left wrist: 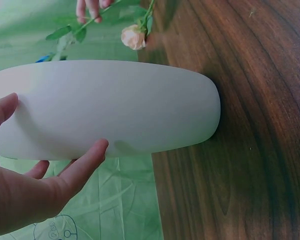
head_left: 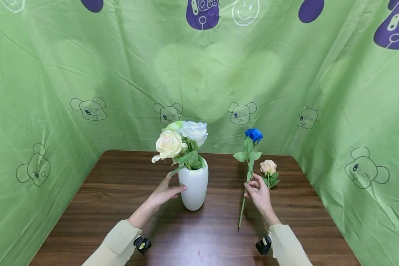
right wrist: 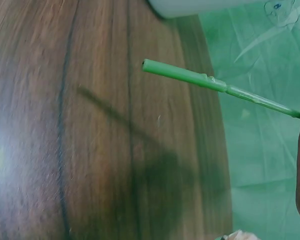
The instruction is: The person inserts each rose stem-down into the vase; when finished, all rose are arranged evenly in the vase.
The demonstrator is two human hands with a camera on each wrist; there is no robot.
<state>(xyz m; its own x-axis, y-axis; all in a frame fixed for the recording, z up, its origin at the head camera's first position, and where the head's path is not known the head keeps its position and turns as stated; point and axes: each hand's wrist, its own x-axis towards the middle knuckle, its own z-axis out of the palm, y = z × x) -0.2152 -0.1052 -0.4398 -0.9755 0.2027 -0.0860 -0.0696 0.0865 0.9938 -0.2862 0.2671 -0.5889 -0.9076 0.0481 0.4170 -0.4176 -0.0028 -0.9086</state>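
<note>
A white vase [head_left: 193,192] stands upright on the table, holding several artificial roses: a cream one [head_left: 169,144], a pale blue one [head_left: 194,131] and a greenish one behind. My left hand [head_left: 164,192] grips the vase from its left side, thumb across the front. The left wrist view shows the fingers at the vase wall [left wrist: 115,107]. To the right, my right hand [head_left: 258,192] pinches the stem of a blue rose [head_left: 254,135], bloom up and leaves above the fingers. The bare lower stem [right wrist: 185,75] hangs above the table, its shadow on the wood.
A pale pink rose [head_left: 268,167] with green leaves lies on the table, partly behind my right hand. The dark wooden table [head_left: 119,184] is bordered by a green printed cloth [head_left: 199,74] at the back and both sides.
</note>
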